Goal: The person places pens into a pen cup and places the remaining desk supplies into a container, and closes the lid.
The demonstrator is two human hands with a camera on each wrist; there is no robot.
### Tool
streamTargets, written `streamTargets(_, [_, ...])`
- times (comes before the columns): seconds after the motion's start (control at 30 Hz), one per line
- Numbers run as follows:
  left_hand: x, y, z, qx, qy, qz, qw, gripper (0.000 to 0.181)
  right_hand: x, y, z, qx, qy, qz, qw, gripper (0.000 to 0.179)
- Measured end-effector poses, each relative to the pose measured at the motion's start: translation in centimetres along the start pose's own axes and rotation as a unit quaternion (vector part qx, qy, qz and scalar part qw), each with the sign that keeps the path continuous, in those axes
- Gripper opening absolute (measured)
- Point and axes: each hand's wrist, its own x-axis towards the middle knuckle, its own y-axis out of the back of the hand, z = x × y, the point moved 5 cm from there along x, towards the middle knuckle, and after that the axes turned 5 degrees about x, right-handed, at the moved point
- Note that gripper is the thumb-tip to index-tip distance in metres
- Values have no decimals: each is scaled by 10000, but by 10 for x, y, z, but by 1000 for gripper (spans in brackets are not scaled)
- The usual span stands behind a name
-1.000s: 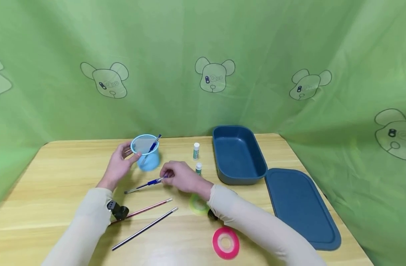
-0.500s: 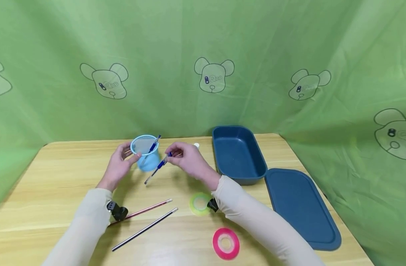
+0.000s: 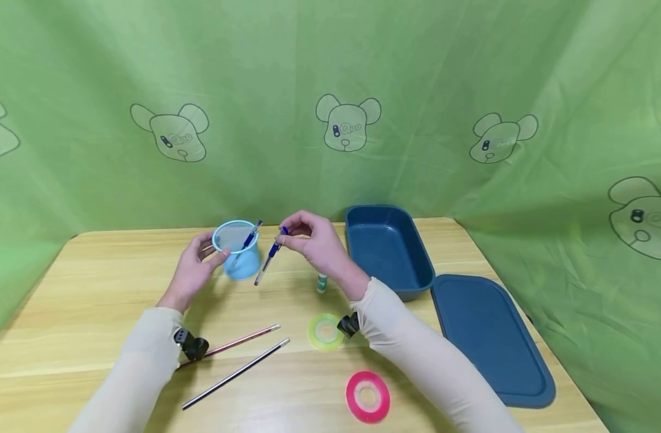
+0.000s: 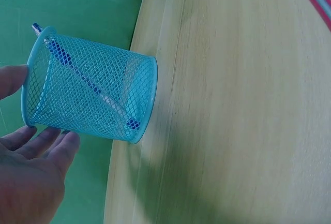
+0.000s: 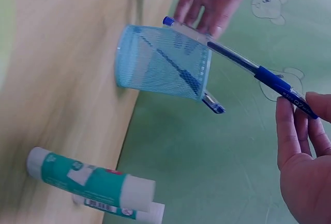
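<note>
A light blue mesh pen cup point(image 3: 242, 262) stands upright on the table with one blue pen point(image 4: 85, 78) leaning inside it. My left hand point(image 3: 193, 268) holds the cup from its left side, thumb at the rim and fingers around the wall. To the right of the cup, my right hand point(image 3: 318, 243) pinches a second pen point(image 3: 270, 257), clear with a blue grip, near its upper end. That pen slants above the table, its lower end toward the cup. In the right wrist view the held pen point(image 5: 232, 56) overlaps the cup's rim.
Two glue sticks point(image 5: 88, 178) stand by my right hand. Two pencils point(image 3: 235, 374) lie in front of the cup. Green tape point(image 3: 326, 332) and pink tape point(image 3: 367, 397) rolls lie nearer me. A dark blue box point(image 3: 390, 252) and its lid point(image 3: 489, 337) are at the right.
My right hand has lifted the pen off the table, moved it up and away from me, and tilted it steeper beside the cup. The left hand has stayed at the cup.
</note>
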Motion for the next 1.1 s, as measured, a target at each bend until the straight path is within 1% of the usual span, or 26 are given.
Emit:
streamTargets(0.2, [1, 1, -1, 49, 15, 43, 10000, 69, 4, 10, -10, 197, 190, 236, 9993, 18])
streamTargets(0.37, [0, 1, 0, 5, 47, 34, 10000, 71, 6, 15, -18, 356, 357, 442, 9977, 20])
streamTargets(0.53, [0, 0, 1, 3, 12, 46, 10000, 71, 7, 18, -23, 587, 473, 800, 9939, 19])
streamTargets(0.63, [0, -1, -1, 4, -29, 80, 10000, 70, 9, 17, -24, 698, 595, 932, 9914, 20])
streamTargets(0.73, [1, -2, -2, -26, -29, 47, 10000, 69, 11, 16, -25, 726, 619, 1011, 9903, 19])
streamTargets(0.9, [2, -3, -4, -29, 8, 12, 10000, 69, 15, 15, -24, 833, 507, 1219, 9877, 18])
streamTargets(1.1, [2, 0, -4, 32, -41, 76, 10000, 69, 25, 10, -21, 1274, 482, 1358, 9813, 18])
